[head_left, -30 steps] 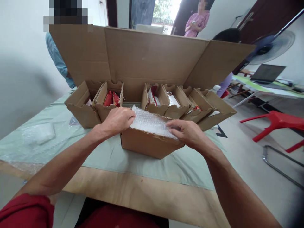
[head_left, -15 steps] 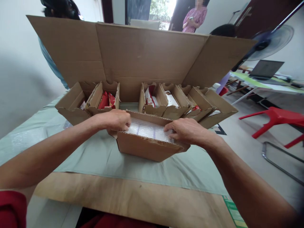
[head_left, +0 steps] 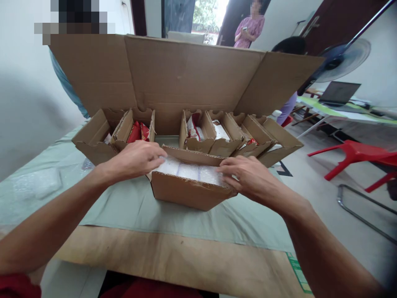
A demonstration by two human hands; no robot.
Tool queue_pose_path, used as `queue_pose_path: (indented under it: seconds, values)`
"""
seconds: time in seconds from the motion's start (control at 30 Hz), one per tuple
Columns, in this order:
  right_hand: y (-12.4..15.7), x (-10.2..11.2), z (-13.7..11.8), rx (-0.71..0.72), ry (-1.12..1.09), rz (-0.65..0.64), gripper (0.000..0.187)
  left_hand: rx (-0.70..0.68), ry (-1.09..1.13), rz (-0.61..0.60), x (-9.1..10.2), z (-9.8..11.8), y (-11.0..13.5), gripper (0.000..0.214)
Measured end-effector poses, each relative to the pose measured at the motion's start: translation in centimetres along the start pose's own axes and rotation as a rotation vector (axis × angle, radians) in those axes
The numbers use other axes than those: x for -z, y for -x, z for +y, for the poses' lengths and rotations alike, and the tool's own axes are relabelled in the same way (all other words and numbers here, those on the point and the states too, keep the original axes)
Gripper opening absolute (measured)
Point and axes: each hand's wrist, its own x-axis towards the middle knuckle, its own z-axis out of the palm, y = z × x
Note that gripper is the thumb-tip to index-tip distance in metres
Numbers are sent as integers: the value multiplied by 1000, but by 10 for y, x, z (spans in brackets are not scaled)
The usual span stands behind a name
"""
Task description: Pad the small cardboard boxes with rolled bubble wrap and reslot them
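A small open cardboard box stands in front of me on the cloth, with a sheet of clear bubble wrap inside near its rim. At the box's left end, the fingers of my left hand close on the edge of the wrap. My right hand is at the opposite end, its bent fingers and thumb gripping the wrap by the rim. Whatever lies beneath the wrap is hidden. Just behind the box are several cardboard bins, one with red packets and another with a white-and-red packet.
Behind the bins rises a large cardboard panel. More bubble wrap lies on the green cloth at left. A red stool, a laptop and a fan are at right. A person stands at the back.
My left hand has shifted slightly left and its fist has loosened, the fingers now straighter. My right hand's fingers have spread a little at the right end. The box stays in place.
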Motion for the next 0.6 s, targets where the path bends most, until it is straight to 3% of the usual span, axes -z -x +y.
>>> queue_pose_path:
  seconds: [0.07,0.13,0.2,0.27,0.33,0.4,0.5,0.6]
  values:
    - [28,-5,2,-62,-55,242,25,54,48,195,-1,-7,26,29]
    - [55,-19,1,-154,-160,461,24,202,153,338,-11,-19,49,34]
    - [74,-41,-4,-234,-309,564,33,344,327,385,-29,-30,64,56]
    - [80,-67,-14,-295,-473,537,51,385,493,346,-52,-32,68,76]
    - [73,-90,-26,-355,-605,482,63,333,562,295,-74,-23,66,80]
    - [60,-105,-38,-426,-658,508,68,280,545,292,-90,-7,62,79]
    - [46,-113,-48,-492,-701,582,64,298,553,310,-99,7,60,81]
    - [43,-116,-47,-507,-814,575,62,321,611,273,-99,3,64,80]
